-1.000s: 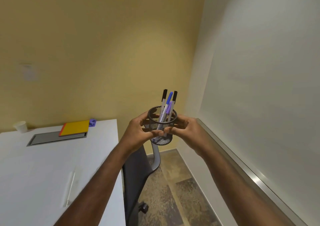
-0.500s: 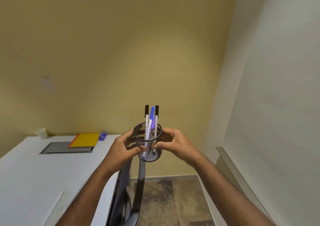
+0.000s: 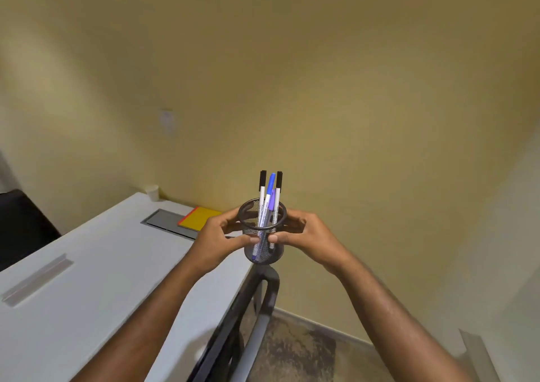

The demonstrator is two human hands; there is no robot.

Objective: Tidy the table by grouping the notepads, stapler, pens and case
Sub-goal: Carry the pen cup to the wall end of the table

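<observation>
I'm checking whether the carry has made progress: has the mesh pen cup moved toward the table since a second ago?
Yes. The mesh pen cup, held in both hands, now sits by the table corner, nearer the yellow notepad.

The left hand [image 3: 217, 242] and right hand [image 3: 306, 235] cover both sides of the mesh cup [image 3: 263, 235], and the pens' [image 3: 270, 197] lower ends blur behind its mesh; their print is too small to read; the yellow notepad's [image 3: 200, 218] near corner is hidden by the left hand; the table [image 3: 87, 279] runs off the left and bottom edges; a dark chair [image 3: 248, 323] is cut off below.
</observation>
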